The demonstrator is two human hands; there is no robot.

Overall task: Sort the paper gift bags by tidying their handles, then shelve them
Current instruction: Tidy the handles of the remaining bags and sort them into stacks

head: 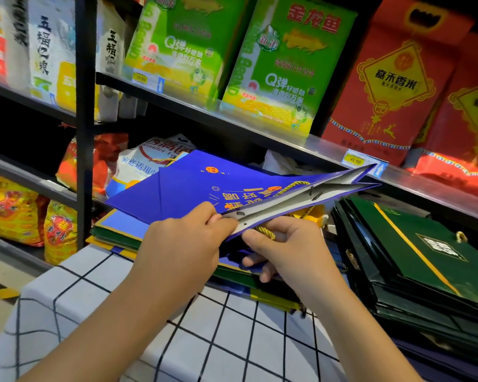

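- The blue gift bag [193,188] is being held flat-ish in the air over the far edge of the checked tablecloth [204,340], its open mouth pointing right so the white inside is showing.
- The left hand [182,252] is pinching the near corner of the bag's mouth, thumb on top of the blue panel and fingers curled under it.
- The right hand [282,249] is gripping the lower lip of the mouth, thumb pressing right by the gold cord handle [265,232], other fingers curling underneath the bag.
- A second loop of gold cord [295,186] is lying across the printed top panel near the mouth.
- Right under the bag, a messy stack of flat bags [116,232] in blue, green and yellow is sitting along the cloth's far edge.
- Off at the right edge of the table, a pile of dark green bags [414,260] with a gold stripe is lying fanned out, well apart from the hands.
- Behind everything, the black shelf rack [84,119] is carrying green rice bags [284,70] and red rice boxes [392,86] up top, with yellow price tags [355,160] clipped on the shelf lip.
- Lower shelves on the left are holding red and yellow sacks [14,210].
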